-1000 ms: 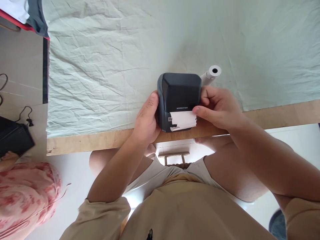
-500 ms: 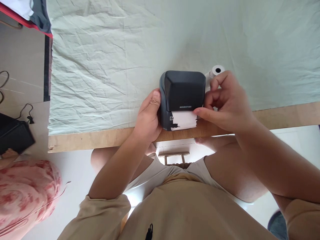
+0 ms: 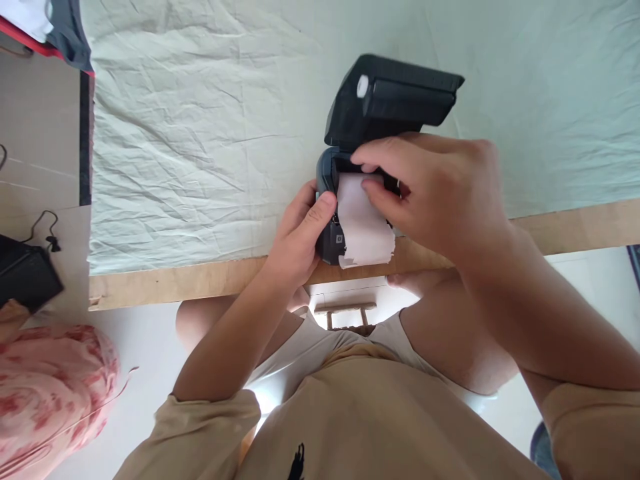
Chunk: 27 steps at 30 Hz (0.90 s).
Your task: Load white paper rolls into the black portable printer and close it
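A black label printer (image 3: 329, 248) stands at the table's front edge with its lid (image 3: 395, 100) swung up and back. In its bay lies a white paper roll (image 3: 360, 183), and a strip with a torn end hangs from it over the printer's front. My left hand (image 3: 303, 230) is closed around the printer's left side, its thumb on the rim. Over the bay is my right hand (image 3: 435, 187), thumb and fingers bent around the paper roll. My fingers hide the roll's right part and much of the bay.
A pale green cloth (image 3: 210, 147) covers the table, wrinkled on the left, above a bare wooden front edge (image 3: 200, 287). To the left are a black bag (image 3: 30, 273) and another person's pink patterned garment (image 3: 55, 393). A red-edged item with cloth sits at the top left.
The printer's lid has gone from closed to raised, baring the paper inside. My right hand has moved from the printer's right side into the bay. The loose white roll behind it is now hidden.
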Each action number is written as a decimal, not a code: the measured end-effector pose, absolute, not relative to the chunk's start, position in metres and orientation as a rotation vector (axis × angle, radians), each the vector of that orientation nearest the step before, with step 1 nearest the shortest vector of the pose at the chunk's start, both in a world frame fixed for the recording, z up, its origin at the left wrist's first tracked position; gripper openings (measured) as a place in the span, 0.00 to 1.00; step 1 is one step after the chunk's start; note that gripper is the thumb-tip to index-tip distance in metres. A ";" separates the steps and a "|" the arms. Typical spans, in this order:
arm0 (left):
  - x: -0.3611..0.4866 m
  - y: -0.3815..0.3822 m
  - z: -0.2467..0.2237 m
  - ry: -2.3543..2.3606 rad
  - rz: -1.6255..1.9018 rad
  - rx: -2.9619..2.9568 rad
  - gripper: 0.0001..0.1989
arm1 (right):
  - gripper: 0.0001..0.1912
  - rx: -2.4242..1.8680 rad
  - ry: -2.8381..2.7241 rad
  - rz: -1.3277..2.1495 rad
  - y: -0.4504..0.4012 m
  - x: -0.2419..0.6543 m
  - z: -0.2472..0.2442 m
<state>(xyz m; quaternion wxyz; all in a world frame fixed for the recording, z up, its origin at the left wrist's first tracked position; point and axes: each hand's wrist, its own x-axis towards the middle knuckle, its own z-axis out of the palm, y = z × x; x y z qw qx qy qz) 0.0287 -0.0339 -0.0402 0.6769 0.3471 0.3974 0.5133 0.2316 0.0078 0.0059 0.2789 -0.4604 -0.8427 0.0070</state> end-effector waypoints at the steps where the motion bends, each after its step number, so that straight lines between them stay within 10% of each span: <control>1: 0.029 -0.034 -0.040 0.897 1.152 0.781 0.18 | 0.05 -1.236 -2.318 0.016 0.008 0.233 0.004; 14: 0.031 -0.033 -0.033 1.039 1.136 0.759 0.21 | 0.11 -1.153 -1.961 0.883 0.023 0.261 0.038; 19: 0.031 -0.029 -0.037 1.039 1.149 0.709 0.17 | 0.37 -1.243 -1.197 1.070 0.067 0.325 -0.003; 27: 0.030 -0.028 -0.040 1.031 1.156 0.737 0.17 | 0.19 -1.610 -1.266 0.547 0.065 0.349 -0.045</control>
